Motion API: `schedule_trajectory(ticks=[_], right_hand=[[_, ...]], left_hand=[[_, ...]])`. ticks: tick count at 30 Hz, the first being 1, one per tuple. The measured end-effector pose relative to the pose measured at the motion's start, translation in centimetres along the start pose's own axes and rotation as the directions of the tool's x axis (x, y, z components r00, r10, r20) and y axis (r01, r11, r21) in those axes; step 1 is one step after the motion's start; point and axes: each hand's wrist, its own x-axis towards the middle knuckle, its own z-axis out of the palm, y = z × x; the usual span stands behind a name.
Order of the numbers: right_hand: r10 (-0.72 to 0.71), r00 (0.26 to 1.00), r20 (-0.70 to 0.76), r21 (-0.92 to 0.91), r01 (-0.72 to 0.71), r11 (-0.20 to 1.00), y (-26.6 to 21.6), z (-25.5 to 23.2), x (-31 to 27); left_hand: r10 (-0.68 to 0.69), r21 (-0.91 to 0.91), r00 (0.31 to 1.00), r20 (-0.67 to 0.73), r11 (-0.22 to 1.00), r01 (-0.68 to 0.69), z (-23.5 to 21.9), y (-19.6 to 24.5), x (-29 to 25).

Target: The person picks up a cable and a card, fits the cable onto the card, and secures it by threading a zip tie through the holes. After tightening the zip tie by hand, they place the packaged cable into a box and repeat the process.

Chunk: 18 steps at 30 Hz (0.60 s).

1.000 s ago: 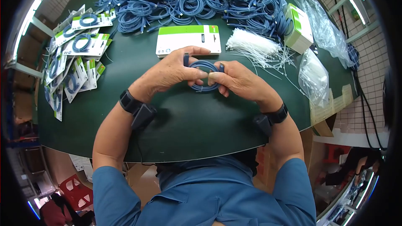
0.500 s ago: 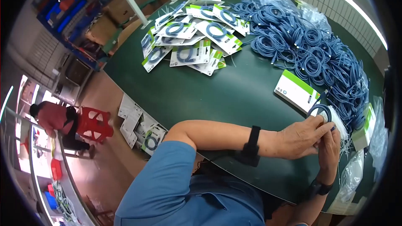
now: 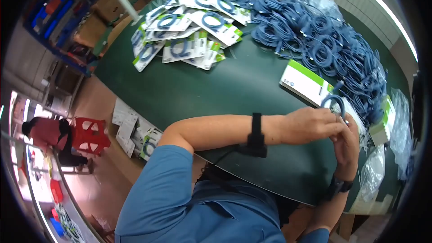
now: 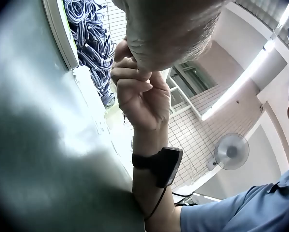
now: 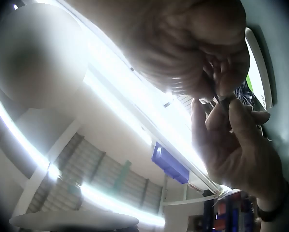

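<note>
A small coil of blue cable [image 3: 337, 99] stands up from between the two hands in the head view. The left hand [image 3: 310, 126] pinches it from the left, its fingers meeting those of the right hand [image 3: 347, 144], which grips the coil from below. From the left wrist, the left hand [image 4: 173, 34] looms at the top and the right hand [image 4: 142, 99] shows curled fingers. In the right wrist view, a dark cable piece [image 5: 225, 102] lies between the fingertips of both hands; palms hide most of the coil.
Carded cables [image 3: 180, 49] lie piled on the far left of the green table [image 3: 207, 94]. Loose blue coils [image 3: 315, 40] heap at the back. A white-green package [image 3: 303, 83], white ties [image 3: 354, 114], a box [image 3: 382, 123] and plastic bags [image 3: 398, 126] are near the hands.
The head view has swung left, bringing in the floor and a seated person. The hands have drawn closer together around the coil, the left one now crossing over the right one's fingers.
</note>
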Motion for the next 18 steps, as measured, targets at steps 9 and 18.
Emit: schedule_trajectory(ticks=[9,18], right_hand=[[0.059,0.987,0.148,0.084,-0.072,0.994,-0.8,-0.7,-0.4],[-0.651,0.683,0.331,-0.721,0.628,0.291,-1.9,1.2,-0.8]], left_hand=[[-0.090,-0.261,0.996,-0.004,0.962,0.086,-1.2,-0.8,1.3],[-0.136,-0.324,0.987,0.082,0.933,0.155,-1.6,-1.3,1.8]])
